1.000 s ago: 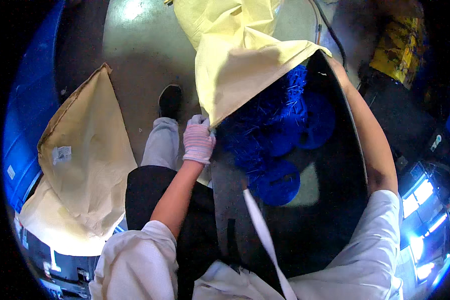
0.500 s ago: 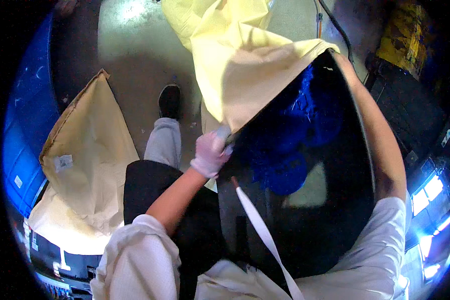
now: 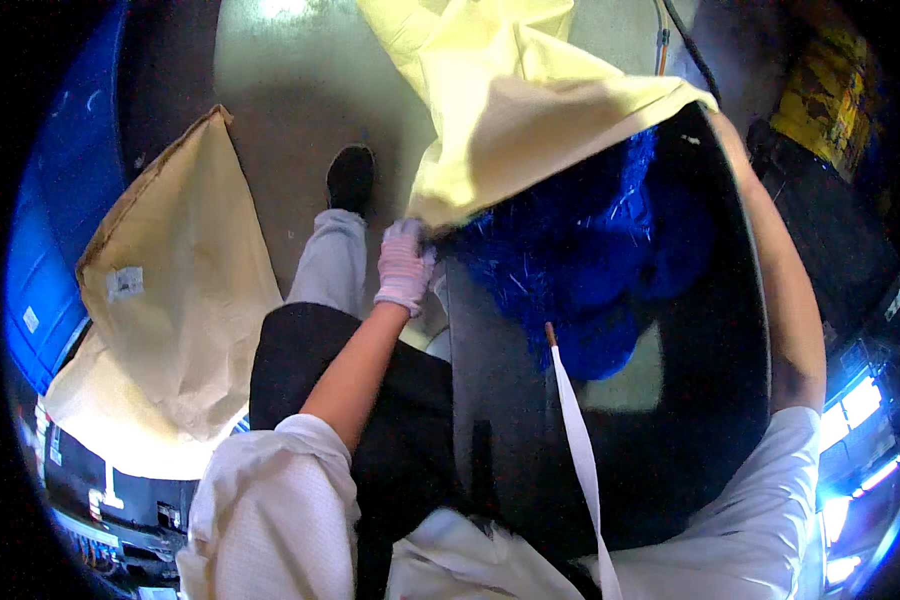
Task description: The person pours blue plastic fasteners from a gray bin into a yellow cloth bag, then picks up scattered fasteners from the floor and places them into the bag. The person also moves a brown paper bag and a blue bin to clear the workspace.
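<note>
A large pale yellow sack (image 3: pixel 560 130), tan on its shaded side, drapes over the far side of a wide dark container (image 3: pixel 767 330). My left hand (image 3: pixel 407 265), in a pink-and-white striped knit glove, is closed on the sack's near-left edge beside the container's rim. My bare right forearm (image 3: pixel 785 265) reaches along the container's right side to the sack's far right corner. The fingers of that hand are hidden behind the corner. Inside the container shows deep blue material (image 3: pixel 590 270) with thin glinting strands. A white cord (image 3: pixel 580 440) with a brown tip dangles in front of it.
On the left, a tan paper sack (image 3: pixel 185 290) with a small label lies near a blue container (image 3: pixel 65 220). My shoe (image 3: pixel 351 178) stands on the grey floor. A dark hose (image 3: pixel 692 45) runs at the back, and a worn yellow object (image 3: pixel 825 100) stands far right.
My left hand has moved away from me and leftward, drawing the sack's edge along. The white cord has swung right. The whole view has shifted slightly.
</note>
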Available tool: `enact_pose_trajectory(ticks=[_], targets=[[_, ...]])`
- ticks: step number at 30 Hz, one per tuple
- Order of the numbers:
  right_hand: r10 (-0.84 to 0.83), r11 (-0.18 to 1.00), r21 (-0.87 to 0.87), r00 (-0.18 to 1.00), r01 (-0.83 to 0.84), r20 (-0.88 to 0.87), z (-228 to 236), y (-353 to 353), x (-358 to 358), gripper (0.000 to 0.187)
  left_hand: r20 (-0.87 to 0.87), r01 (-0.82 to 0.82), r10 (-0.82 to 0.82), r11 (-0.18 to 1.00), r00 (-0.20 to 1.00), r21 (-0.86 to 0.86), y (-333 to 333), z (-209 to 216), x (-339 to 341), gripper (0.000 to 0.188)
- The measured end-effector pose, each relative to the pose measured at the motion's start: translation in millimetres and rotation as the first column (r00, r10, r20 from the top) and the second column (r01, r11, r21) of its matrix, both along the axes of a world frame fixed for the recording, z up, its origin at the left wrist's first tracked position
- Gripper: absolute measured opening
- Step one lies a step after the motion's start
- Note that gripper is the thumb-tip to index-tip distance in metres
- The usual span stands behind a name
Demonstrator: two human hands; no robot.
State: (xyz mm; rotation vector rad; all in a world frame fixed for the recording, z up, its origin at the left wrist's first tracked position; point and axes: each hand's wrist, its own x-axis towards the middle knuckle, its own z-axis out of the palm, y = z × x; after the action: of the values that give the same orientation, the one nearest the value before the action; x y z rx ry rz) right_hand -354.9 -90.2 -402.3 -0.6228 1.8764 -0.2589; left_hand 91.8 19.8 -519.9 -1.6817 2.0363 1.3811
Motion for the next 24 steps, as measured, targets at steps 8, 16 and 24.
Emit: enact_pose_trajectory(ticks=[8, 16, 24], targets=[[0.467, 0.854, -0.054, 0.807, -0.518, -0.361, 53.0, -9.4, 15.8, 0.025, -0.368, -0.74, 0.822, 0.559, 0.435, 0.373, -12.2, -29.2, -8.2, 0.014], [0.494, 0.792, -0.007, 0.647, -0.611, -0.58, 56.3, -27.4, -7.0, 0.03, -0.188, -0.717, 0.704, 0.697, 0.685, -0.008, -23.7, -63.3, -17.8, 0.032], [0.213, 0.954, -0.158, 0.948, -0.253, -0.236, 39.3, -19.8, -12.0, 0.031, 0.502, -0.199, 0.864, -0.498, -0.034, 0.844, 28.2, 26.4, -19.7, 0.041]])
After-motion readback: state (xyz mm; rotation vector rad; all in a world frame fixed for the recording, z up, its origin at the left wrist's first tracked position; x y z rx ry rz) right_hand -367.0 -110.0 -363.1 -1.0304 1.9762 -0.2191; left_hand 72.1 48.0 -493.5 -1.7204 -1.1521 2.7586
